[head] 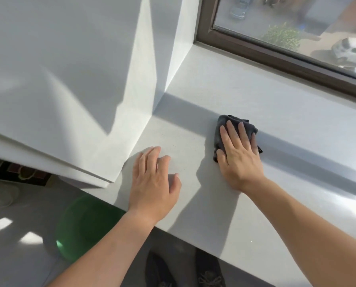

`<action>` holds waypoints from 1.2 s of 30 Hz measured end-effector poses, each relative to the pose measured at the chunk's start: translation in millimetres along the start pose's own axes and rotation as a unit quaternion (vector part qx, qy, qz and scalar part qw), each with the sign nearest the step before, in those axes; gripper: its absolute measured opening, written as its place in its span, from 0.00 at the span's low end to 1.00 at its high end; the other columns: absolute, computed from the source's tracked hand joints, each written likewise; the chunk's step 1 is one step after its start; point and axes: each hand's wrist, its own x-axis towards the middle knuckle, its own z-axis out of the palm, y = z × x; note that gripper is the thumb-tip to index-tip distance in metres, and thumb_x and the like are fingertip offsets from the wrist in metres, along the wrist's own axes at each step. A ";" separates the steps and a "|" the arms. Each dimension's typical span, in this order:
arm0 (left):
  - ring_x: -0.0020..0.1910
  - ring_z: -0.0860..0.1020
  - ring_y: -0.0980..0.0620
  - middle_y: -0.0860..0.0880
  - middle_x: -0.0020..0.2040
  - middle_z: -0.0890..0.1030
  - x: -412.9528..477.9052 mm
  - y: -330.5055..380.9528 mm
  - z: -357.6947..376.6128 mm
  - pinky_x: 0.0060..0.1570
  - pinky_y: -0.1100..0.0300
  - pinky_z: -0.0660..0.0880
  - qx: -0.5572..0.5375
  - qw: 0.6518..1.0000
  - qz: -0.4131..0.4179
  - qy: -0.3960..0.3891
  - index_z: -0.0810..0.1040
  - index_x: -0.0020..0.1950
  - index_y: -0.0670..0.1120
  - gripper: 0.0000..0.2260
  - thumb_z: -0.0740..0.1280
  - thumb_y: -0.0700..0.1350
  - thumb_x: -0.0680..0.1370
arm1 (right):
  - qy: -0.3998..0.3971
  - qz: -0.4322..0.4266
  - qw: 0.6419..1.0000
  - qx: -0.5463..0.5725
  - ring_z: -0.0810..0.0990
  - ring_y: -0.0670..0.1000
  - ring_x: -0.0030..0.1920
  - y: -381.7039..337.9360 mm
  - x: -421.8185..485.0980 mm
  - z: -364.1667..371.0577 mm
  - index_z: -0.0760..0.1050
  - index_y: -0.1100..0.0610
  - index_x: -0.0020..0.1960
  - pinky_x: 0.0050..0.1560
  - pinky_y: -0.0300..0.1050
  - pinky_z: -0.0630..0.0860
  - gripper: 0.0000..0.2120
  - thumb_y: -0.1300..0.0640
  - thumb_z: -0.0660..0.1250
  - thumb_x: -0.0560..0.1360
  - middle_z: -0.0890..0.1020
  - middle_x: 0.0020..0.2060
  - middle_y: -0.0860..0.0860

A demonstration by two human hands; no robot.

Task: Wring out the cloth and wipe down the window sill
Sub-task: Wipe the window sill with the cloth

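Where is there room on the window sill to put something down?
The window sill is bare along the window frame, behind the cloth, and in the corner by the wall. The front is crowded: the left hand rests there and the right hand presses the cloth.

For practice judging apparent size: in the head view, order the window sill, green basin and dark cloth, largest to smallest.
1. window sill.
2. green basin, partly hidden by the sill and the left forearm.
3. dark cloth, partly under the right hand.
No close calls.
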 end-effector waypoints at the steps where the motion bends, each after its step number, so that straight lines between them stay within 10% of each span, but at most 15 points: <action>1: 0.74 0.61 0.43 0.43 0.71 0.67 0.2 1.2 -0.5 0.74 0.42 0.60 -0.005 1.000 -0.001 0.001 0.70 0.61 0.46 0.17 0.57 0.54 0.78 | 0.004 0.006 1.000 -0.006 0.36 0.53 0.80 -14.3 3.9 2.0 0.46 0.51 0.82 0.77 0.55 0.32 0.32 0.43 0.43 0.80 0.45 0.82 0.48; 7: 0.67 0.69 0.44 0.44 0.65 0.72 1.4 -6.6 -5.9 0.70 0.43 0.68 -0.022 0.999 0.017 0.019 0.75 0.60 0.45 0.16 0.58 0.51 0.78 | -0.013 -0.139 0.990 -0.005 0.38 0.54 0.81 -78.5 43.9 7.2 0.46 0.51 0.82 0.78 0.59 0.34 0.31 0.44 0.44 0.81 0.46 0.82 0.48; 17: 0.80 0.53 0.48 0.46 0.80 0.61 -26.6 -11.2 -7.2 0.77 0.44 0.55 0.025 0.999 0.022 -0.041 0.63 0.76 0.47 0.26 0.54 0.56 0.80 | 0.011 -0.012 1.000 -0.011 0.34 0.52 0.80 -31.5 -25.0 9.8 0.45 0.52 0.82 0.76 0.53 0.28 0.33 0.43 0.41 0.79 0.44 0.82 0.48; 24: 0.79 0.57 0.46 0.43 0.78 0.61 -30.2 -16.2 0.8 0.76 0.48 0.58 0.016 1.000 -0.001 -0.006 0.59 0.77 0.41 0.32 0.57 0.57 0.78 | -0.039 -0.235 0.971 -0.020 0.38 0.52 0.81 -110.6 43.6 13.6 0.47 0.50 0.82 0.78 0.58 0.36 0.30 0.45 0.46 0.82 0.47 0.82 0.46; 31: 0.79 0.55 0.46 0.43 0.79 0.61 -35.7 -6.9 -4.6 0.77 0.49 0.51 0.041 0.999 -0.012 -0.030 0.66 0.75 0.42 0.28 0.52 0.57 0.80 | -0.033 -0.158 0.987 0.002 0.36 0.48 0.80 6.7 -20.5 3.8 0.46 0.47 0.82 0.79 0.55 0.36 0.30 0.44 0.43 0.81 0.46 0.82 0.44; 36: 0.81 0.50 0.44 0.40 0.81 0.56 -57.2 15.4 7.4 0.78 0.42 0.51 0.083 0.995 -0.040 -0.036 0.61 0.78 0.42 0.31 0.52 0.59 0.80 | -0.028 -0.190 0.981 -0.004 0.39 0.54 0.81 -60.3 2.9 13.7 0.49 0.51 0.82 0.78 0.58 0.34 0.31 0.42 0.43 0.80 0.48 0.82 0.48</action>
